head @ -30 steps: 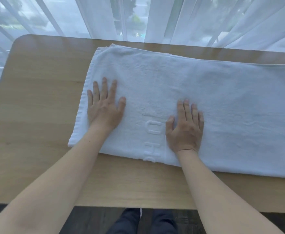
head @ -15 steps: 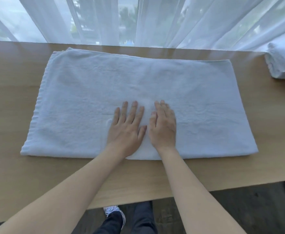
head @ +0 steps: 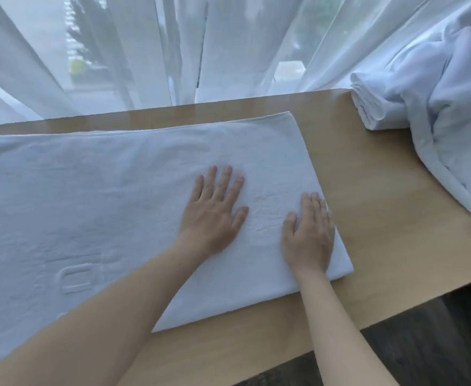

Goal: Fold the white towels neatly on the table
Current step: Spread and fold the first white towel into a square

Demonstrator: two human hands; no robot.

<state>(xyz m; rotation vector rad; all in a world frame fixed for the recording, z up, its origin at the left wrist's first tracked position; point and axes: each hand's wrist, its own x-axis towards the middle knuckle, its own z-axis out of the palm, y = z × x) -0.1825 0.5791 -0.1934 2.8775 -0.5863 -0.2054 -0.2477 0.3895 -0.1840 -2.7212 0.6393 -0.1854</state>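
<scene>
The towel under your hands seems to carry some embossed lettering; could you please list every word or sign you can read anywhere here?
Embossed mark on the white towel, near its front left: one raised, rounded letter-like shape, partly hidden by the left forearm, not readable as a word.
No other text is visible.

both palms lie flat on the white towel (head: 103,207) spread over the table (head: 382,218): left hand (head: 215,210) mid-cloth, right hand (head: 309,232) at its right edge; crumpled towels (head: 437,107) sit far right.
</scene>
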